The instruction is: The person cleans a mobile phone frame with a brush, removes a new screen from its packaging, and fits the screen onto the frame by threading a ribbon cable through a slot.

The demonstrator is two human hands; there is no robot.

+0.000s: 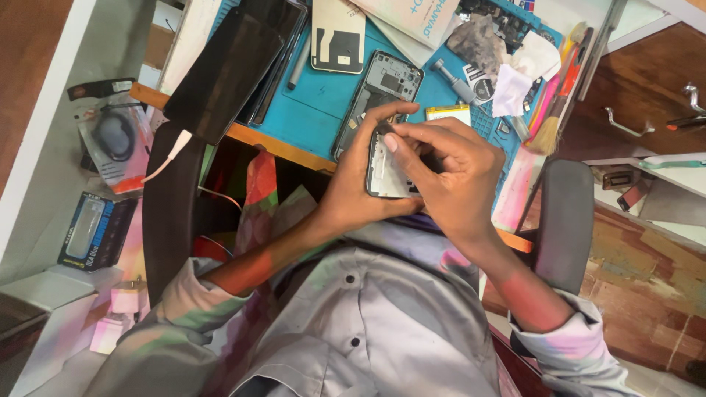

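Above blue rubbery mat [312,110], left hand [353,191] grips rectangular phone frame [386,173]; right hand [456,173] pinches its top edge.

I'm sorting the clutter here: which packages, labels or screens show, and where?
Blister pack: left shelf, clear plastic, black item inside.
Boxed pack: below it, black and blue.
Dark screens: stacked, top left of blue mat.
Round sticker: mat, black and white.
White booklet: top edge.

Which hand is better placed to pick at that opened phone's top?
Right: the right hand has fingertips at the opened phone top edge; the left hand is busy cradling it.
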